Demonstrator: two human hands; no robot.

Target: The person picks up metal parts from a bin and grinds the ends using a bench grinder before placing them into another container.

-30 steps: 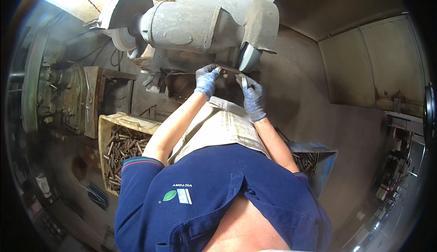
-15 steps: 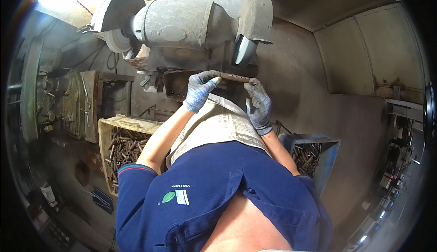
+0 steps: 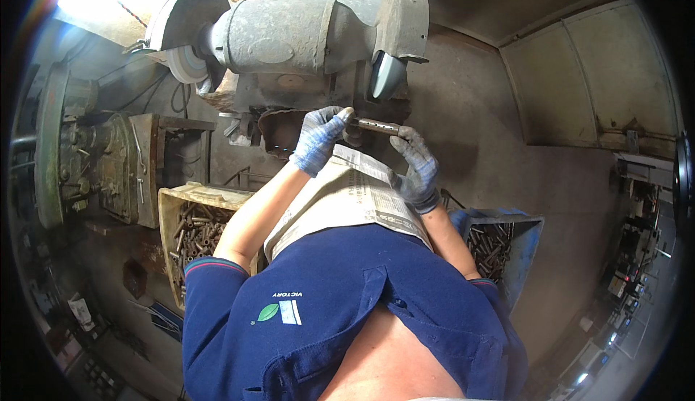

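Note:
Between my two gloved hands a short brown metal tube (image 3: pixel 376 125) with a row of small holes along it lies almost level, just below the bench grinder. My left hand (image 3: pixel 318 140) pinches its left end between thumb and fingers. At the other end, the fingertips of my right hand (image 3: pixel 417 169) grip the tube, while its lower fingers curl beneath. Above them is the grey bench grinder (image 3: pixel 279 39), its right wheel (image 3: pixel 389 77) a little above the tube and apart from it. The left wheel (image 3: pixel 186 64) sits farther off under its guard.
A pale bin (image 3: pixel 168 238) of metal tubes stands left of my body, and a blue bin (image 3: pixel 525 252) of similar tubes stands to the right. A newspaper-covered apron (image 3: pixel 347 191) spans my lap. Greenish machinery (image 3: pixel 112 162) fills the left side; a metal cabinet (image 3: pixel 579 82) is at right.
The tube has turned a little, so its holes show more plainly. My left hand has shifted slightly upward, and my right hand has moved slightly right and down.

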